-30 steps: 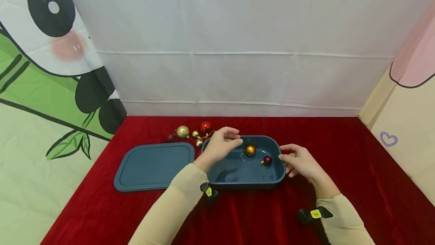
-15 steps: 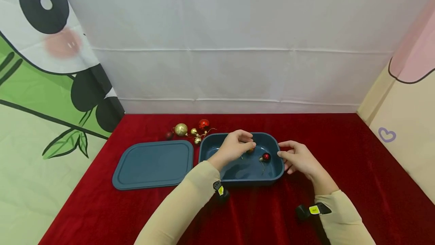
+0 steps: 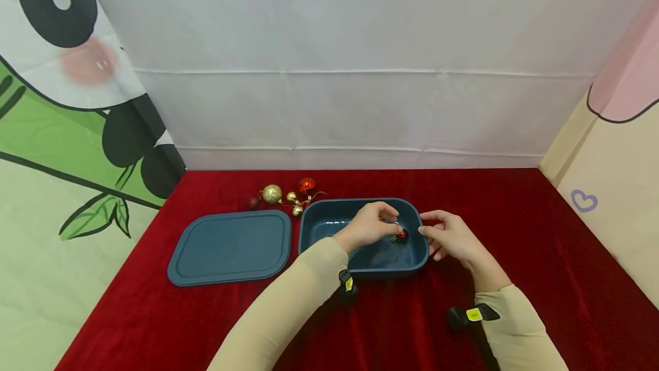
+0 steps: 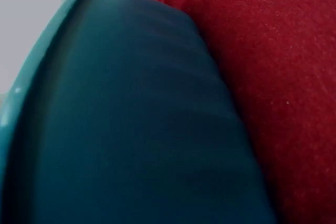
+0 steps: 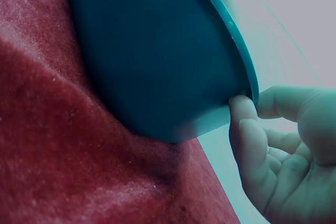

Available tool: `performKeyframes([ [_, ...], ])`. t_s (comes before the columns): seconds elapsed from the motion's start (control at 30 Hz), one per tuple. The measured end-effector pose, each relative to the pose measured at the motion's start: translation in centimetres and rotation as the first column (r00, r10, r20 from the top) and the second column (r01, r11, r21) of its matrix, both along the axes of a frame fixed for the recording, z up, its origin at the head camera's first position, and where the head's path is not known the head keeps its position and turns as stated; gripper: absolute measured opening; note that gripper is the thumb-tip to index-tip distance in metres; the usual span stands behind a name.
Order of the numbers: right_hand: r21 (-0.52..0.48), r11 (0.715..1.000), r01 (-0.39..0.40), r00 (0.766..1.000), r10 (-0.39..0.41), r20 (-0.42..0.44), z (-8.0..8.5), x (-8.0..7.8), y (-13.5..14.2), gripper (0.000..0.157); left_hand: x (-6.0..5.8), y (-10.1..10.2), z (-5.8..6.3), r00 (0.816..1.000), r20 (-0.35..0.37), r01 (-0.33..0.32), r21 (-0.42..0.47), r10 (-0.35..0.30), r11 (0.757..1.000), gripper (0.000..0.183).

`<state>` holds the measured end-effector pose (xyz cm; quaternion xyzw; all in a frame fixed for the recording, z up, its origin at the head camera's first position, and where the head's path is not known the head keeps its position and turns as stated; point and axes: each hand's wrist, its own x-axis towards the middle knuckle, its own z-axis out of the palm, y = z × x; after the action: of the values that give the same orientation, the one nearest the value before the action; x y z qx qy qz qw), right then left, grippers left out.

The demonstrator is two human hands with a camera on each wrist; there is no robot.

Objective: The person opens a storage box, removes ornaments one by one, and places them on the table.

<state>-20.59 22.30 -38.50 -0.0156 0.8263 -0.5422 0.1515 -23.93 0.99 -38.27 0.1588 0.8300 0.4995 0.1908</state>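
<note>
A deep blue rectangular box [image 3: 329,262] stands before me, a small dark red bauble [image 3: 403,236] with a gold cap lying inside at its right. My left hand [image 3: 368,225] reaches over the front wall into it. Its thumb overlaps the bauble in the head view; contact is not clear. Only a sliver of the gold bauble [image 3: 380,219] shows behind that hand. The left wrist view holds mostly the box's outer wall [image 4: 136,103]. At the box's right end, my right hand [image 3: 450,236] touches the rim from outside with thumb and fingertips, other fingers loosely bent.
A flat blue lid [image 3: 231,248] lies left of the box on the red velvet cloth [image 3: 494,199]. Behind the lid are a large gold bauble [image 3: 272,194], a bright red bauble [image 3: 307,185], smaller gold ones and a dark red one. White fabric [image 3: 329,108] hangs behind.
My left hand has moved right and deeper into the box, past the gold bauble to the dark red one. My right hand stays at the rim. The head view has shifted slightly.
</note>
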Motion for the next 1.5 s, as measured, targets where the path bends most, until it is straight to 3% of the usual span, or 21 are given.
performKeyframes([
  [0.33, 0.005, 1.0, -0.006, 1.0, 0.006, 0.006, 0.2, -0.1, -0.3, 0.047, -0.6, 0.7, -0.7, 0.999, 0.004, 0.033, -0.057, -0.033, 0.998, 0.032],
  [0.57, 0.007, 1.0, -0.012, 1.0, 0.012, -0.003, 0.4, -0.2, -0.4, 0.048, -0.8, 1.2, -0.5, 0.999, -0.006, 0.045, -0.102, -0.046, 0.994, 0.032],
  [1.13, -0.004, 1.0, -0.006, 1.0, 0.006, 0.001, 0.6, -0.1, -0.1, 0.049, -0.9, 2.1, -1.0, 0.988, -0.047, 0.133, -0.208, -0.146, 0.969, 0.033],
  [1.5, -0.011, 1.0, -0.01, 1.0, 0.01, 0.008, 0.2, 0.1, 0.0, 0.049, -0.8, 2.3, -1.1, 0.991, -0.053, 0.114, -0.198, -0.126, 0.974, 0.028],
])
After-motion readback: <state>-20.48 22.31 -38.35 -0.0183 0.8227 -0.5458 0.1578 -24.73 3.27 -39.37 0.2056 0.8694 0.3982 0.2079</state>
